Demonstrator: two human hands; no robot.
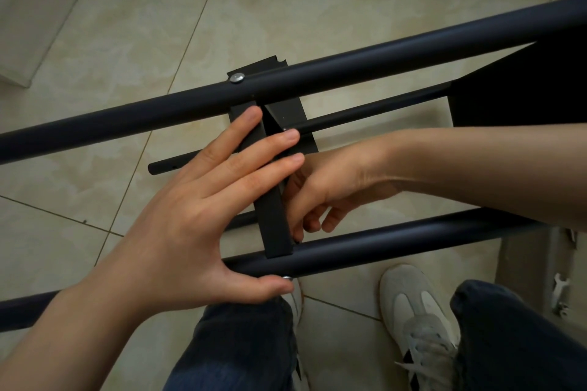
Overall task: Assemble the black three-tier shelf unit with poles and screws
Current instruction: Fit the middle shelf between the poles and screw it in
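Left hand point(190, 216): I see it spread flat, its straight fingers lying across the edge of the shelf panel point(274, 225) and its thumb tip against a screw head point(287, 278) on the near pole point(381, 244).
Right hand point(324, 187): it reaches in from the right behind the panel, with its fingers curled just above the near pole.
Shelf panel: it spans between the near pole and the far pole point(349, 70), where a fitted screw point(237, 77) shows.
Hard to tell: the panel hides the right fingertips, so I cannot tell whether they hold anything.
Cut off: both poles run out of frame, and a wrench point(559, 292) lies at the right edge.
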